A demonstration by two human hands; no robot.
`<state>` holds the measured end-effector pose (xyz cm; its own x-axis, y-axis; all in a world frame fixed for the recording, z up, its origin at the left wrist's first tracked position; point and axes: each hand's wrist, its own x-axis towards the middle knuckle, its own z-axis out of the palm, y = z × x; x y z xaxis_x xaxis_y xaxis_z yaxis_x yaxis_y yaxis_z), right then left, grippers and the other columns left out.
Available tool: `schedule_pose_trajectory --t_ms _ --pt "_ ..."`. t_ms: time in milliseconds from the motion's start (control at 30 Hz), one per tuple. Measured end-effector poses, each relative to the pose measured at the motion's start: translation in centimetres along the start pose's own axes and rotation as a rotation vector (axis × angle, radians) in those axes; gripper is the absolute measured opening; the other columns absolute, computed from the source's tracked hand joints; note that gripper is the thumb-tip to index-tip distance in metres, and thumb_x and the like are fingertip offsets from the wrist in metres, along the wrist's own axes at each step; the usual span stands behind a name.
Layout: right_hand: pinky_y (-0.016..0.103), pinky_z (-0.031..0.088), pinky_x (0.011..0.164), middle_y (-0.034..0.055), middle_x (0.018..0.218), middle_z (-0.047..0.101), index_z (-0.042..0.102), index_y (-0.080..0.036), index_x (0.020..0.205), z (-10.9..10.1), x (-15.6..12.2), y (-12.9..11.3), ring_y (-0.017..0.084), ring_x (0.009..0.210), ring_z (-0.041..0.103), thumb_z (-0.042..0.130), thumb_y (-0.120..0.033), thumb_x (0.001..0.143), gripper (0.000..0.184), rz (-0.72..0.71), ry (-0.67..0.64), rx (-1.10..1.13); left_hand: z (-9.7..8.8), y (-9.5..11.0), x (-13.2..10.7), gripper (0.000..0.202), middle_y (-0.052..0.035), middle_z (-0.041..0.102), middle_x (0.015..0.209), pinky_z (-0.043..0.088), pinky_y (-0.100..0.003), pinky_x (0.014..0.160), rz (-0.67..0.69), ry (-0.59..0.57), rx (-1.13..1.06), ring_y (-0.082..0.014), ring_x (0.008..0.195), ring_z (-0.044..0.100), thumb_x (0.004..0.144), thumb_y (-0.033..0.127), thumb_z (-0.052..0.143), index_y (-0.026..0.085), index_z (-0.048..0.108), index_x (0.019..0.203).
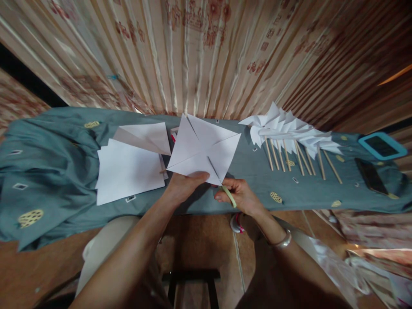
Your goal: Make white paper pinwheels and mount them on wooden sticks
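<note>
A square white sheet of paper (193, 150) with diagonal creases is held above the cloth by my left hand (182, 186), thumb on top and fingers beneath. Slits run in from its corners. My right hand (240, 195) is closed around the pale green handle of scissors (229, 196), whose blade lies along the slit at the near corner. To the left is a stack of white paper (130, 174), with a folded sheet (144, 136) behind it. On the right, several white paper pinwheels (289, 126) lie overlapped, their wooden sticks (302, 161) pointing toward me.
A grey-green cloth (257, 189) with pineapple prints covers the long table. At its right end lie a blue-framed tablet (383, 146) and a dark phone (370, 176). Pleated curtains (199, 56) hang right behind the table. A black stool (193, 277) stands below.
</note>
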<state>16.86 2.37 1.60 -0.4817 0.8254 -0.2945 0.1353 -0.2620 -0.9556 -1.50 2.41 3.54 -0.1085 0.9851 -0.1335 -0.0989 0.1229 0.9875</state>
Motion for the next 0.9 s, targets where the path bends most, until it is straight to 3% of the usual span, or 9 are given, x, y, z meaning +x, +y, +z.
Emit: schedule_pose_trajectory --t_ms 333,500,700,900 --pt "0.019 0.032 0.048 -0.0034 0.060 0.057 0.075 -0.015 0.088 -0.06 -0.05 0.03 0.007 0.052 0.040 0.084 -0.047 0.059 0.044 -0.021 0.007 -0.046 0.05 0.10 0.01 0.031 -0.0078 0.073 0.093 0.054 -0.040 0.087 0.005 0.029 -0.002 -0.0262 0.090 0.066 0.053 0.027 0.073 0.019 0.063 0.081" --pt "0.018 0.035 0.048 -0.0036 0.061 0.057 0.075 -0.015 0.089 0.13 -0.12 -0.47 0.007 0.053 0.043 0.085 -0.046 0.057 0.045 -0.007 -0.006 -0.019 0.05 -0.03 0.06 0.029 -0.0065 0.072 0.087 0.055 -0.039 0.082 -0.002 0.013 0.003 -0.0244 0.084 0.066 0.054 0.028 0.072 0.018 0.064 0.080" --pt "0.019 0.038 0.051 -0.0032 0.059 0.059 0.071 -0.015 0.077 0.14 -0.17 -0.83 0.008 0.054 0.048 0.087 -0.046 0.053 0.042 0.021 -0.032 0.026 0.05 -0.12 0.12 0.021 -0.0061 0.070 0.080 0.055 -0.040 0.079 -0.008 0.005 0.010 -0.0248 0.080 0.064 0.054 0.028 0.071 0.020 0.062 0.071" --pt "0.019 0.040 0.052 -0.0037 0.059 0.059 0.068 -0.014 0.077 -0.04 -0.25 -0.78 0.007 0.054 0.049 0.087 -0.048 0.054 0.045 0.025 -0.034 0.020 -0.10 0.01 0.07 0.025 -0.0060 0.068 0.082 0.053 -0.040 0.081 -0.020 0.009 0.019 -0.0230 0.079 0.063 0.053 0.028 0.072 0.018 0.062 0.074"
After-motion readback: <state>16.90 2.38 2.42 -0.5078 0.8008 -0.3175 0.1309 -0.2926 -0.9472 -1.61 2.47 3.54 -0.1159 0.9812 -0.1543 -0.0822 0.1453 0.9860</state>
